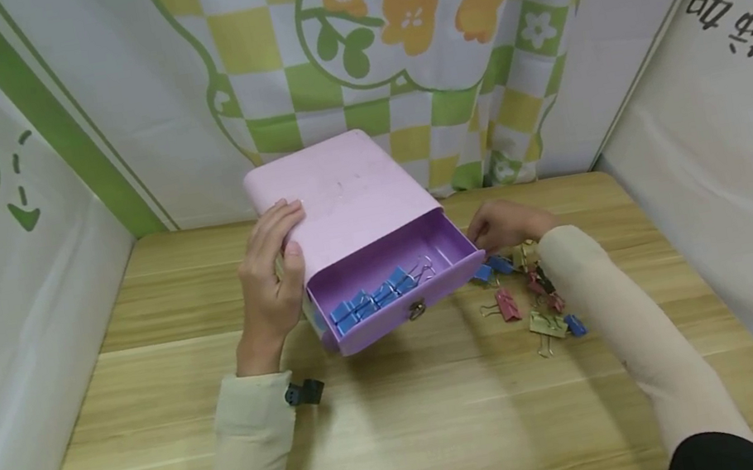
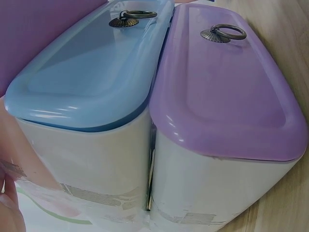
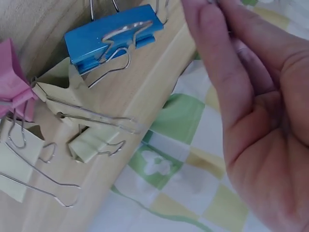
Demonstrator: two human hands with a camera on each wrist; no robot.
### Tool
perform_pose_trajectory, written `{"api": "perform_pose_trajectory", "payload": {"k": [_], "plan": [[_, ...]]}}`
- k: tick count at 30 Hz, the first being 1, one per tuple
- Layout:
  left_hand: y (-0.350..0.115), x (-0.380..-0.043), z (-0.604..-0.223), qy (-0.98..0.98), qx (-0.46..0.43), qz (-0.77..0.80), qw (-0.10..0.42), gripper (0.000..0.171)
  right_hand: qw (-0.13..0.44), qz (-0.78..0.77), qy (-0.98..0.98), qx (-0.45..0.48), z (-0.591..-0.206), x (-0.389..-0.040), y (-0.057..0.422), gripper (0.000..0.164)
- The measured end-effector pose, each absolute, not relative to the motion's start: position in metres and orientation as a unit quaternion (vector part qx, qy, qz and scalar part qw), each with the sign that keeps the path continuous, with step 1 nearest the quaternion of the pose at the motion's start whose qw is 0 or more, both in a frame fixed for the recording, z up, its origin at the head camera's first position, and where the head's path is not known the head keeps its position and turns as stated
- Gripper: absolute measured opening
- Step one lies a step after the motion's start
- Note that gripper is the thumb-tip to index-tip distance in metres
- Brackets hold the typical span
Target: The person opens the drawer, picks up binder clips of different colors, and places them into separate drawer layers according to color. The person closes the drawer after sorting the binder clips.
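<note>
In the head view my left hand rests against the left edge of a pink drawer box, fingers on its top. The purple top drawer is pulled out, with a row of blue binder clips along its front. My right hand is just past the drawer's right corner, above a pile of clips. Thumb and finger pinch a small silvery piece at the upper edge of the right wrist view, like a clip's wire handle; the rest is cut off. Nearest lies a blue binder clip.
Below the open drawer are a blue drawer and a purple drawer, both closed, with ring pulls. Pink clips and yellow clips lie scattered on the wooden table. A checkered curtain hangs behind.
</note>
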State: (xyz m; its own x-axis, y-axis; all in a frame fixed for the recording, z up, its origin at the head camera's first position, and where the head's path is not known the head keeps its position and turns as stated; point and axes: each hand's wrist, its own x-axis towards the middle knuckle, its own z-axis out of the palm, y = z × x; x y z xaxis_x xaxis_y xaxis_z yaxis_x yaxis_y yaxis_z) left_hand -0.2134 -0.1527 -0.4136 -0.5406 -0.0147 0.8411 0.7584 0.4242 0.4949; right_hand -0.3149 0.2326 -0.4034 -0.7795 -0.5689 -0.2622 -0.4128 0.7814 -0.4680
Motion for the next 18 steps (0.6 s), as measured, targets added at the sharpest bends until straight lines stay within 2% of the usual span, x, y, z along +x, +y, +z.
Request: {"api": "perform_pose_trajectory", "payload": {"k": [3, 10, 18], "plan": [[-0.153, -0.213, -0.413, -0.74, -0.251, -0.473, 0.408, 0.047, 0.199, -0.225, 0.921, -0.249, -0.403, -0.315, 0.237, 0.015], [-0.153, -0.213, -0.414, -0.741, -0.25, -0.472, 0.407, 0.048, 0.254, -0.379, 0.88, -0.132, -0.399, -0.312, 0.247, 0.026], [-0.153, -0.214, -0.413, -0.741, -0.251, -0.471, 0.408, 0.048, 0.251, -0.513, 0.82, -0.046, -0.381, -0.306, 0.257, 0.04]]}}
